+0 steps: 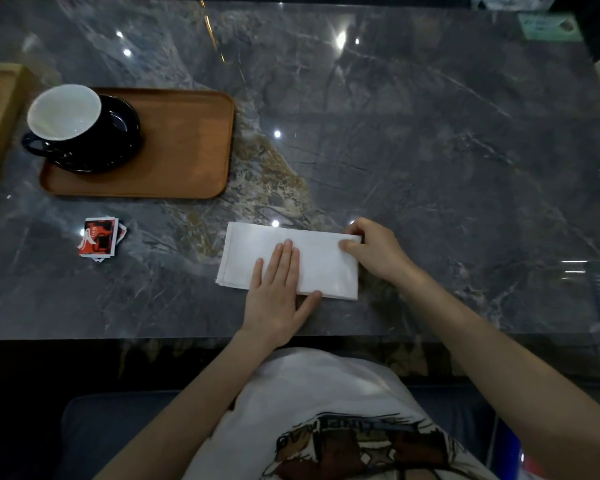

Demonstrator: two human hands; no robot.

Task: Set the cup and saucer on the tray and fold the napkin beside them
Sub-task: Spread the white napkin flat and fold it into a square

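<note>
While the left hand [278, 292] lies flat with straight fingers pressing on the white folded cloth napkin [312, 263], the right hand [371, 249] pinches the napkin's far right corner between thumb and curled fingers. The napkin rests as a rectangle on the dark grey marble surface [430, 133], near its front edge. To the left lies a small stack of red and white cards [99, 239]. Farther back on the left sits a brown wooden rectangular tray [187, 147], carrying a black saucer [118, 140] with a black cup with white interior [65, 114] on it.
</note>
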